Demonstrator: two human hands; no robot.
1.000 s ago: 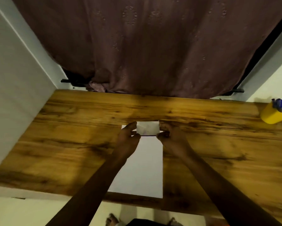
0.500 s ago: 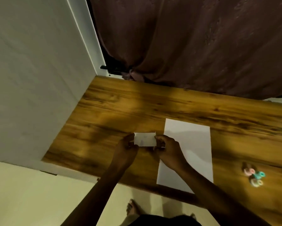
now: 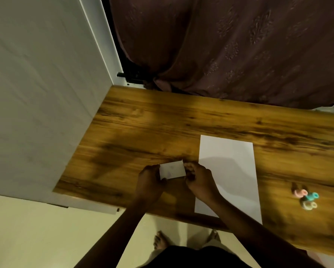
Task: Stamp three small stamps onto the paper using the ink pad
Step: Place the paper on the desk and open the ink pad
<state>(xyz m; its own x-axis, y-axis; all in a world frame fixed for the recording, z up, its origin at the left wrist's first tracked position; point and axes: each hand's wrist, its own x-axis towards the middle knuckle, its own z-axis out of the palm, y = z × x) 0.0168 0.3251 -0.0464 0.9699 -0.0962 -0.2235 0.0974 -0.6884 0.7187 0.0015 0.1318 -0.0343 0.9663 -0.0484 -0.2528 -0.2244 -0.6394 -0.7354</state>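
A small white rectangular box, the ink pad (image 3: 172, 169), is held low over the wooden table (image 3: 143, 128) between both hands. My left hand (image 3: 149, 183) grips its left end and my right hand (image 3: 200, 180) grips its right end. A faint purple mark shows on its top. The white sheet of paper (image 3: 234, 171) lies flat just right of the hands, partly covered by my right forearm. Three small stamps, pink (image 3: 299, 192), teal (image 3: 311, 196) and cream (image 3: 309, 206), lie clustered on the table to the right of the paper.
A white wall (image 3: 36, 93) borders the table's left end. A dark maroon curtain (image 3: 230, 45) hangs behind the far edge. The table's near edge runs just below the hands, with bare feet on the pale floor (image 3: 36, 235) beneath.
The hands carried the white box from above the top of the paper to the left of it. The view swung left, so the yellow pen holder left the frame and the stamps came in.
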